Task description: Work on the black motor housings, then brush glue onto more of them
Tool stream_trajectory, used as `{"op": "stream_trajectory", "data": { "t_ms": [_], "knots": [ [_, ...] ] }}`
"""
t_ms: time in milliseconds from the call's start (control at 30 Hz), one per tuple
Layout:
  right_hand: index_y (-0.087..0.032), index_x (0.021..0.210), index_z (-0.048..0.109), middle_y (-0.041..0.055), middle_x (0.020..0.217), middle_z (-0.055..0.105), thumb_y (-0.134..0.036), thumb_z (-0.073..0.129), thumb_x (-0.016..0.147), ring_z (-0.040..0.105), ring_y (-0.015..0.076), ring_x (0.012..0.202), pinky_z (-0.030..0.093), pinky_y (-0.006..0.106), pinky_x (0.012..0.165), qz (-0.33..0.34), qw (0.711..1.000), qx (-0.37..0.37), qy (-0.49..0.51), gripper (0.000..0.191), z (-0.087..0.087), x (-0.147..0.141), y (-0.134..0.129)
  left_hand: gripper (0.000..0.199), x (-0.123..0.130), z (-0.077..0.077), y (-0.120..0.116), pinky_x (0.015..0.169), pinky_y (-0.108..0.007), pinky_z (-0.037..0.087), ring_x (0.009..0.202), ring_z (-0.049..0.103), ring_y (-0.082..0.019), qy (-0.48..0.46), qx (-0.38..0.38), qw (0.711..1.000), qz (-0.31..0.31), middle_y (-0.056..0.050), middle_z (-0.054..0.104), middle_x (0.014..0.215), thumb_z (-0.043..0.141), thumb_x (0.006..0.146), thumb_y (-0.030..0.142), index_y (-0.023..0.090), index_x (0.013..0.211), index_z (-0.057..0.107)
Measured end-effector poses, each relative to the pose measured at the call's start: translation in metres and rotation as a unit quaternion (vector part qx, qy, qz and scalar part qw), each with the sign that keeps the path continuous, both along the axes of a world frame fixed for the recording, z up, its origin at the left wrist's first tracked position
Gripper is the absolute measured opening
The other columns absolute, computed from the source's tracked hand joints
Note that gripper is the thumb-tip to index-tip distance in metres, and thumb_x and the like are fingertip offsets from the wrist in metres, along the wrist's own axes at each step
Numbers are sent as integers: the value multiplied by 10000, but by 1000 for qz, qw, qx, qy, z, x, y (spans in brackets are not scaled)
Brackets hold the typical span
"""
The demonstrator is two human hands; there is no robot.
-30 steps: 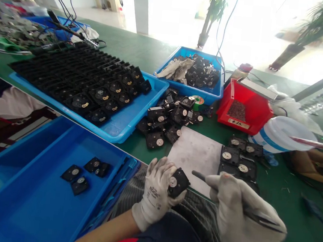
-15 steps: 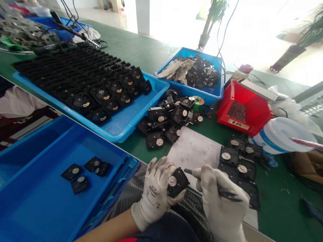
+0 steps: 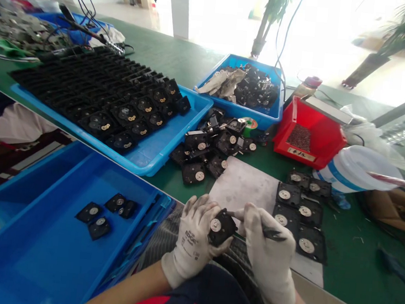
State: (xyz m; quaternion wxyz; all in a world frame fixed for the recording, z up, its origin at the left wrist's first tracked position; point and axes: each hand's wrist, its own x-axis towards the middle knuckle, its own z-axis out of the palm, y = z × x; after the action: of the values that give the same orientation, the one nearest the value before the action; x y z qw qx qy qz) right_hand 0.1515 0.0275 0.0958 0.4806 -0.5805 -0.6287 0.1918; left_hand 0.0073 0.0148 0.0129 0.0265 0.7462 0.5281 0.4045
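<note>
My left hand, in a white glove, grips a small black disc-drive mechanism with a round silver hub, tilted above my lap. My right hand, also gloved, holds slim black tweezers like a pen. Their tip reaches the upper right edge of the mechanism; whether it touches is too small to tell. Behind my hands lies a grey-white sheet. Similar mechanisms are laid in rows on its right side, and a loose heap of them sits to its left.
A blue tray holds rows of black mechanisms. Another blue tray contains black parts. A red bin with small brown pieces stands beside a white bucket. Below left, a blue crate holds several mechanisms. Another person's sleeve is at far left.
My right hand has moved left, bringing the tweezers' tip to the mechanism's edge and uncovering more mechanisms on the sheet. My left hand keeps its grip nearly unchanged.
</note>
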Motion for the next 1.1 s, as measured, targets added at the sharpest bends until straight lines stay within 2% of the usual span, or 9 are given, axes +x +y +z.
{"op": "stream_trajectory", "data": {
  "t_ms": [100,200,333,467,667,767,900,1000,1100],
  "knots": [
    [-194,766,776,-23,542,616,-349,620,1050,556,106,442,435,219,471,-34,999,12,16,359,21,7,-8,520,0,-1,-1,1182,-551,410,1259,683,-376,-7,-6,1000,5,-140,783,1165,789,798,431,164,1215,631],
    [-200,768,785,-14,563,641,-335,627,1043,556,109,449,438,231,481,-35,999,11,10,345,29,8,-13,518,0,-1,-1,1180,-549,407,1253,686,-381,-5,-2,1000,8,-144,783,1155,777,809,435,153,1218,631],
    [-199,763,788,-6,575,640,-328,619,1049,576,122,478,423,243,476,-23,999,-12,21,357,25,6,-12,534,1,-1,-1,1188,-545,397,1247,688,-379,-4,-4,1000,7,-139,783,1155,788,801,449,164,1223,629],
    [-202,785,777,-20,589,651,-270,631,1042,577,102,482,424,223,490,-9,1000,23,14,303,20,4,-8,543,1,0,0,1183,-549,399,1244,686,-385,-9,-5,1000,2,-146,779,1157,800,790,443,149,1215,631],
    [-182,633,646,-19,512,563,-346,584,1057,503,97,438,384,221,447,31,999,-15,-1,458,-11,-6,0,554,0,1,0,1147,-576,424,1223,692,-396,-5,-9,1000,1,-145,779,1159,807,788,448,160,1222,619],
    [-182,685,707,-20,517,569,-386,630,1037,517,107,442,386,221,435,17,997,-52,50,414,-4,0,-4,557,0,1,0,1169,-571,418,1243,686,-389,-6,-14,1000,-2,-140,780,1173,805,797,457,172,1235,613],
    [-215,786,777,-4,598,632,-438,676,1012,566,138,492,429,254,462,-119,989,-5,87,334,41,36,-16,535,-3,2,-1,1194,-595,403,1279,666,-394,-7,-31,999,-13,-142,770,1193,792,808,428,174,1243,613],
    [-221,854,799,71,868,745,-482,541,1074,681,202,721,521,330,656,-149,982,98,-57,428,68,87,-15,490,-10,4,-6,1136,-611,466,1258,674,-397,0,-15,1000,-22,-160,756,1212,747,858,387,167,1272,606],
    [-196,981,802,117,1005,772,-464,540,1078,729,255,885,544,369,742,-158,958,139,-196,387,72,152,-5,473,-19,8,-11,951,-488,619,1128,738,-342,-19,11,999,-28,-176,736,1241,720,908,372,165,1316,603]
  ]
}}
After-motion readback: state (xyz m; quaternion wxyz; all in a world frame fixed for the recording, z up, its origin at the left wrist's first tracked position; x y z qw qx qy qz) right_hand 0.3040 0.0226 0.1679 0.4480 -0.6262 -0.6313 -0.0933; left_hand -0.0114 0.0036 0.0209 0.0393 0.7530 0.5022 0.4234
